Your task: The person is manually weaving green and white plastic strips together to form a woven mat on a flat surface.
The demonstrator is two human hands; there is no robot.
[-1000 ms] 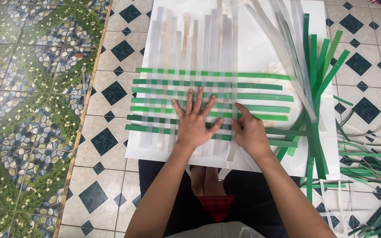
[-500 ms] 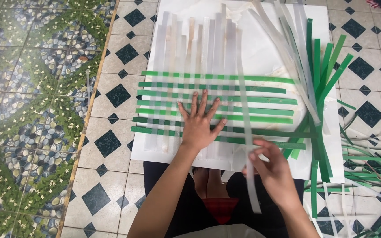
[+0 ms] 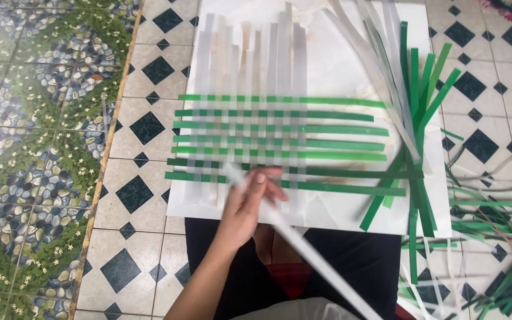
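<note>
One hand (image 3: 249, 201), side unclear, fingers curled around a long blurred white strip (image 3: 303, 246) running toward the lap. Just beyond its fingertips: woven mat of green and white paper strips (image 3: 268, 136) on a white sheet (image 3: 339, 65). Farther right, loose green strips (image 3: 422, 95).

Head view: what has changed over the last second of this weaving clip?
The right hand has drawn back out of view. The left hand, earlier pressed flat on the woven mat, now holds a white strip slanting toward the person's lap. The mat, white sheet and loose strip pile stayed put.
</note>
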